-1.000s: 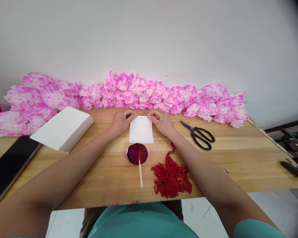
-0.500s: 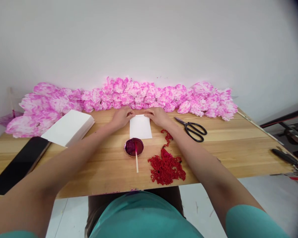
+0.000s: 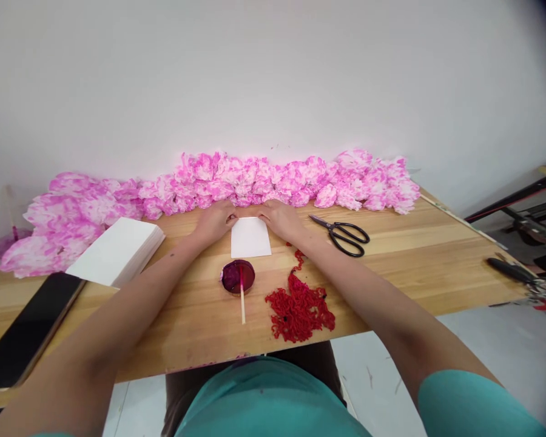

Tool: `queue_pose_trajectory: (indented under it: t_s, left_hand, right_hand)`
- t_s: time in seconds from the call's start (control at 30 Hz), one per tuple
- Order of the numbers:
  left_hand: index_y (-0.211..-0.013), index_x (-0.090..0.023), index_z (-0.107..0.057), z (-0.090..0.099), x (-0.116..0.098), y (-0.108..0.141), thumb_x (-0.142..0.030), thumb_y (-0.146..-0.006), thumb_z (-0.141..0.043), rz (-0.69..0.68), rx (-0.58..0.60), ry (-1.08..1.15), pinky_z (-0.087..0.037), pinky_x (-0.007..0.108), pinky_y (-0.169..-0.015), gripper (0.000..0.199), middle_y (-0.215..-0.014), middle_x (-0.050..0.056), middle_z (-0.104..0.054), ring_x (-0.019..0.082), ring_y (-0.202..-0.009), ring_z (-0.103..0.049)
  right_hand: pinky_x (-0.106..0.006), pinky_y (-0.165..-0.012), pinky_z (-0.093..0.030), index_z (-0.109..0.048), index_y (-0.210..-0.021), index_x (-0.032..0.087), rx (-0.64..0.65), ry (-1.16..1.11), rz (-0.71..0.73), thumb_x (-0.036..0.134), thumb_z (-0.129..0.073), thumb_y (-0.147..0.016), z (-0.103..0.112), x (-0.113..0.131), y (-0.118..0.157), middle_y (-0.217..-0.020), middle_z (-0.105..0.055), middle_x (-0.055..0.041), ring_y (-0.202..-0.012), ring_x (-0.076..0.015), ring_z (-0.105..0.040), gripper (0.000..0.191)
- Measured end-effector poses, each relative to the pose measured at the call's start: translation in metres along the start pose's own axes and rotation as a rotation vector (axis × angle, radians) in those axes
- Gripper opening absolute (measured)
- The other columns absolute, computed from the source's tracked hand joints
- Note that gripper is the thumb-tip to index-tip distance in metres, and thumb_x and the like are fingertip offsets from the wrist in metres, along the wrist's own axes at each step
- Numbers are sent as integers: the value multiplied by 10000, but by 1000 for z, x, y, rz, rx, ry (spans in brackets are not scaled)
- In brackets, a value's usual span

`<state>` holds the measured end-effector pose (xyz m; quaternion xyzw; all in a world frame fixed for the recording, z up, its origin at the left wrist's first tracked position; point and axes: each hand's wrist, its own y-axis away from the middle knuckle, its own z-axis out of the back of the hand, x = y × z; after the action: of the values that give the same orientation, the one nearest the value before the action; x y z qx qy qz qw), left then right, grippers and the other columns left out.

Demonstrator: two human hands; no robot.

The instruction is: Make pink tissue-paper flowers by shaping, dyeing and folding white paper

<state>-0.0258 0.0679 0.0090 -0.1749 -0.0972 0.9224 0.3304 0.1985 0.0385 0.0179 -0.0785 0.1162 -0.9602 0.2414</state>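
Note:
A small white sheet of paper [image 3: 250, 238] lies on the wooden table in front of me. My left hand [image 3: 217, 221] pinches its far left corner between thumb and fingers. At the far right corner, my right hand [image 3: 278, 220] grips the same paper with its fingers bent. Just this side of the paper stands a small round dish of dark red dye [image 3: 231, 277], with a thin wooden stick [image 3: 242, 303] leaning out over its rim. Red yarn [image 3: 300, 312] lies in a tangled heap by my right forearm, and its strand runs up beneath the wrist.
Pink and white paper flowers [image 3: 250, 179] line the back edge along the wall. A stack of white paper [image 3: 113, 252] and a black phone [image 3: 27, 331] lie at left. Black-handled scissors [image 3: 343, 235] rest right of my hand; pliers [image 3: 514, 271] lie at the right edge.
My view has shifted slightly, so the table's things appear moved a little left. Both hands stay at the paper's far edge, their fingers slightly more curled over it.

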Motion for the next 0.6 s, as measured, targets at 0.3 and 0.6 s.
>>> queue_pose_trajectory:
  t_s: [0.3,0.6]
  left_hand:
    - [-857,-154,-667,-2,-3,7,-233,-905,-486,20,40,-143,-414,334,-714,203,-905,109,-664,247,-875,-587]
    - [-831,-157,-687,8,-6,10,-257,-956,-416,-14,111,-68,-424,322,-756,314,-937,115,-685,230,-872,-599]
  right_hand:
    - [-290,-683,-344,-707,-966,170,20,2,-33,265,-477,-988,-5,-3,3,-1002,-681,-103,-905,-209,-589,250]
    - [-315,-626,-302,-714,-975,154,115,-10,33,149,-442,-970,2,-3,6,-981,-688,-111,-862,-222,-586,271]
